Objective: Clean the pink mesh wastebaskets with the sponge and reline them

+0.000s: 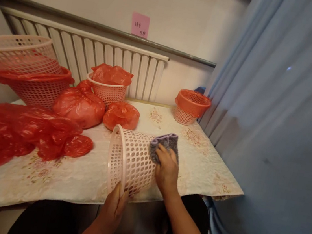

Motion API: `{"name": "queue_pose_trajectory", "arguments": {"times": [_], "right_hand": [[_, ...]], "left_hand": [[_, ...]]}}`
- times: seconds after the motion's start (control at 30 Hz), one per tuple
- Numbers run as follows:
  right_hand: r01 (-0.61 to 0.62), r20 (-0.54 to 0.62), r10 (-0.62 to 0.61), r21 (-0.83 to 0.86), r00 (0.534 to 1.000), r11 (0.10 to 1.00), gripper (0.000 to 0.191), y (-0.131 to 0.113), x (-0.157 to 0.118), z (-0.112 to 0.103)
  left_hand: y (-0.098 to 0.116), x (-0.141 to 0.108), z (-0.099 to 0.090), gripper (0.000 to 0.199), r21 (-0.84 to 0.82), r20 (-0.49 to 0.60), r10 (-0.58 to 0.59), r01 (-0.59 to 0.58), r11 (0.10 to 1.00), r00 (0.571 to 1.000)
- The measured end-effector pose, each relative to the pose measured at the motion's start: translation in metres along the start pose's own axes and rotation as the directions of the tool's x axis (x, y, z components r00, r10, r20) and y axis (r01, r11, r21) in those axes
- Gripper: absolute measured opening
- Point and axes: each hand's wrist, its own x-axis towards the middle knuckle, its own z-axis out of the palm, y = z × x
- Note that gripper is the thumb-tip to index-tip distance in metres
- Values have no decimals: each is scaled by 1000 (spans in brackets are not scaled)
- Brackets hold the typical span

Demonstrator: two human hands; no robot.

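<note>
A pale pink plastic wastebasket (139,162) with a perforated wall lies on its side at the table's front edge, its mouth facing left. My left hand (113,206) grips the lower part of its rim, thumb and fingers closed on it. In my right hand (167,171) is a grey cleaning cloth (166,141) with a purple edge, pressed against the basket's outer wall near the base. The fingers of that hand are bent over the cloth. The far side of the basket and its base are hidden.
Red plastic bags (21,134) spread over the left of the cloth-covered table (156,117). Tied red bags (80,104) stand behind, beside bag-lined baskets (109,93) and a stacked pair (37,89). Another lined basket (186,116) sits at the back right, by a blue curtain (261,130).
</note>
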Motion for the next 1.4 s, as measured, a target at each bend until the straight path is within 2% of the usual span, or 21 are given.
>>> {"name": "queue_pose_trajectory", "arguments": {"times": [0.07, 0.13, 0.23, 0.43, 0.63, 0.7, 0.8, 0.9, 1.0, 1.1, 1.23, 1.4], "right_hand": [[74, 46, -77, 46, 996, 996, 60, -37, -1, -1], [146, 67, -151, 73, 986, 987, 52, -64, -3, -1], [209, 66, -212, 49, 975, 977, 40, -82, -2, 0], [259, 139, -255, -9, 957, 966, 45, -62, 23, -2], [164, 162, -154, -50, 975, 985, 46, -38, 37, -1], [147, 170, -136, -54, 976, 988, 45, -35, 33, 3], [129, 165, -120, -42, 979, 991, 46, -35, 23, 6], [114, 153, -109, -24, 982, 993, 48, -36, 16, 6], [113, 143, -112, 4, 983, 994, 50, -36, 13, 2], [129, 134, -135, 49, 982, 990, 51, -33, 10, -5], [178, 133, -195, 133, 972, 975, 49, -31, -3, -16], [236, 106, -264, 223, 959, 946, 39, -40, -37, -27]], "left_hand": [[0, 0, 0, 38, -15, -2, 14, -14, 1000, 1000], [0, 0, 0, 41, -34, 5, 37, -37, 999, 999], [1, 1, 0, 42, -52, 9, 55, -55, 997, 998], [-5, -4, 3, 35, -25, -15, 7, -7, 1000, 1000], [-19, -23, 9, 35, -2, 56, 31, -30, 1000, 998], [-14, -25, 7, 38, -16, 102, 31, -29, 999, 994], [8, -19, 0, 38, -30, 186, 20, -15, 999, 982], [35, -3, -6, 39, -92, 148, -14, 28, 995, 989], [52, 17, -6, 46, -199, 99, -102, 120, 973, 990], [56, 30, -1, 55, -257, 75, -158, 172, 951, 985], [52, 35, 1, 63, -364, 115, -136, 169, 916, 984], [44, 38, -4, 83, -598, 145, -96, 165, 784, 985]]}}
